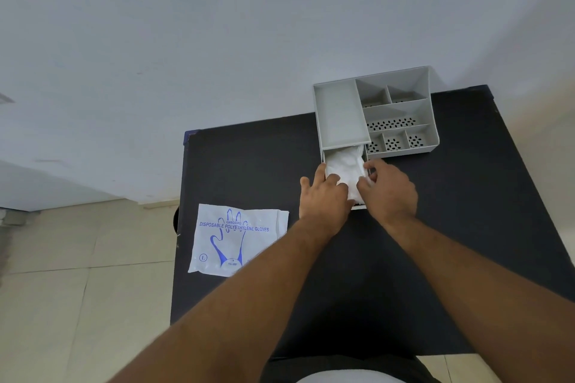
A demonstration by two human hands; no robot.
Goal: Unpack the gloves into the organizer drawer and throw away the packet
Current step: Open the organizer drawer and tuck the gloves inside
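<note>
A grey organizer (373,112) stands at the far side of a black table (404,258), against a pale wall (217,40). Its drawer (326,156) is pulled out toward the person, and a wad of thin white gloves (345,165) fills it. Both hands press on the wad from either side: the left hand (323,199) has its fingers curled down onto the near left part of the gloves, and the right hand (389,190) pinches the plastic at the right edge of the drawer between thumb and bent fingers. The packet (236,239), flat and white with a blue hand outline and the words "Disposable Polyethylene Gloves", lies near the table's left edge, well apart from the drawer, partly covered by the left forearm.
</note>
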